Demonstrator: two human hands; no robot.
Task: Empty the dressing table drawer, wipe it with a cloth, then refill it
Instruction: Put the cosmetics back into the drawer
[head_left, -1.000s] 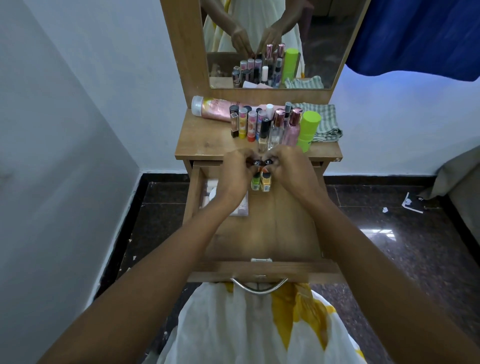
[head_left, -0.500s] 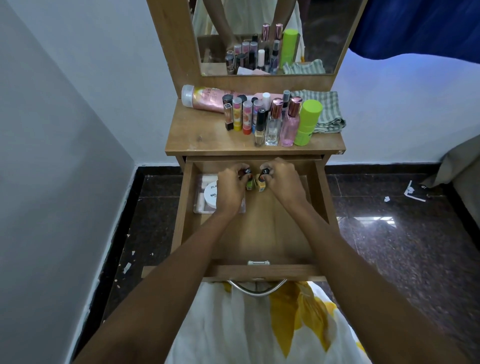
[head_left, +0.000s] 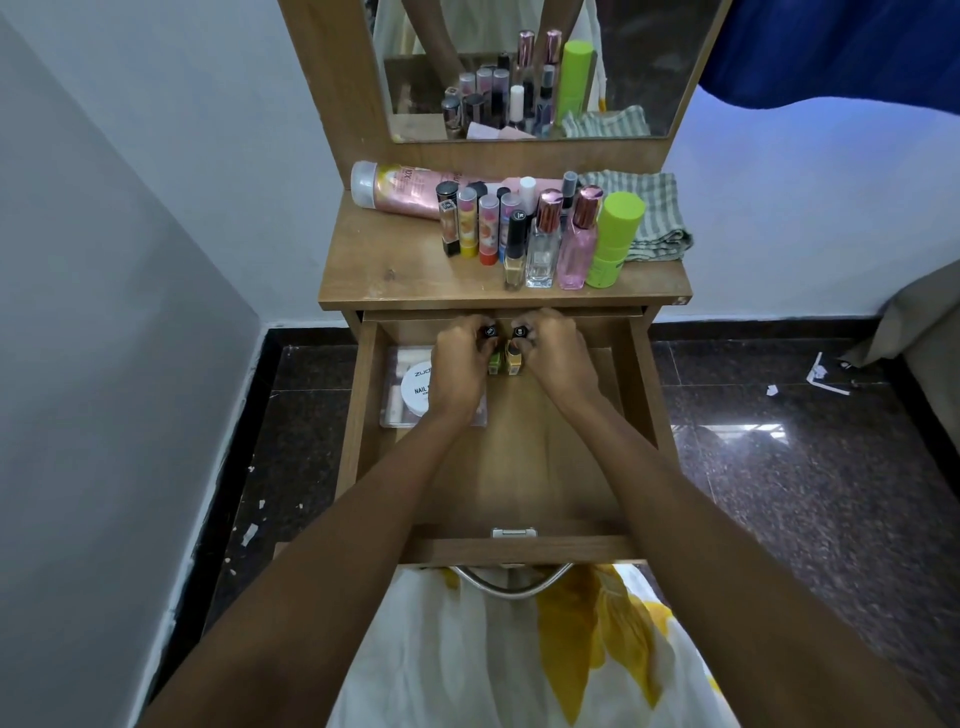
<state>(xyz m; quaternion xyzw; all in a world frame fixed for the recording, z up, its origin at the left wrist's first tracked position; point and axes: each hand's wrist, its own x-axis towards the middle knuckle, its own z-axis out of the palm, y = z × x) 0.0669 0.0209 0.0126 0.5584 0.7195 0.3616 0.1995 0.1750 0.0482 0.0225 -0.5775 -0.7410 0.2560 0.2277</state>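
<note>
Fingers (head_left: 469, 332) of left hand (head_left: 457, 366) tight around green bottle (head_left: 494, 359), of right hand (head_left: 560, 356) around yellow bottle (head_left: 514, 359), inside drawer (head_left: 519, 467).

Lime-green bottle (head_left: 614, 240), pink perfume bottle (head_left: 576, 248), grey-striped cloth (head_left: 652, 218).

A home, seemingly a bedroom's dressing corner; a narrow brown wooden dressing table (head_left: 374, 270) with an upright framed mirror (head_left: 649, 62) stands against plain white walls (head_left: 156, 156); glass perfume bottles (head_left: 543, 244) and a pink lotion tube (head_left: 400, 189) crowd its top; small black-capped nail polish bottles (head_left: 513, 364) are in its open drawer (head_left: 519, 467); the floor (head_left: 805, 493) is dark polished stone.
</note>
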